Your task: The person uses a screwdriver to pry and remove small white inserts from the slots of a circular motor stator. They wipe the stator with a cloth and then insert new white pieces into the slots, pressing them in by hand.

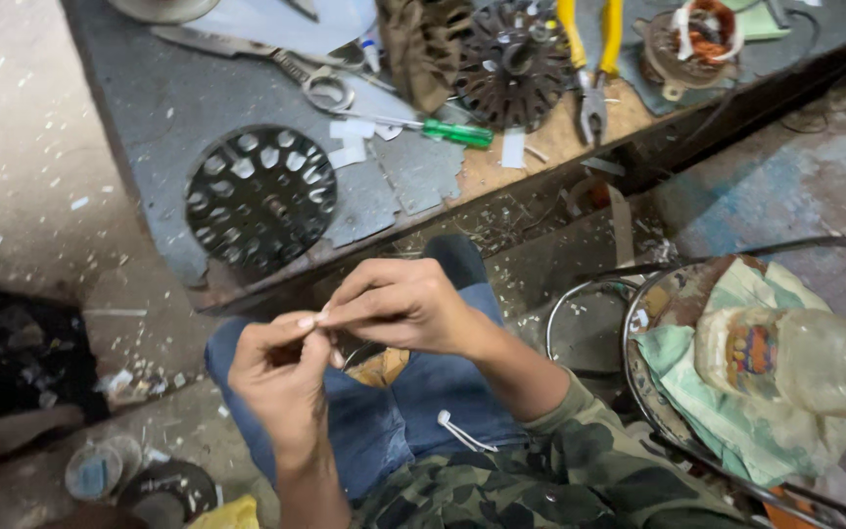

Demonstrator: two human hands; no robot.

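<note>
A low grey, worn table (164, 118) runs across the top of the view, its surface scuffed and strewn with white scraps. On it lie a dark round slotted metal disc (261, 196), a second dark finned motor core (514, 61), yellow-handled pliers (591, 59), steel scissors (291, 64) and a green-handled screwdriver (438, 129). At lower right a round wire basket (638, 377) carries pale green cloth (727, 411) and a clear plastic bottle (805, 358) lying on its side. Over blue-jeaned knees, the left hand (281, 377) and right hand (399, 304) meet, fingertips pinched narrow together. Between them sits a small pale sliver (313, 318), thin and whitish, mostly hidden by the fingertips; its material cannot be told. Both hands grip it, just above the lap.
</note>
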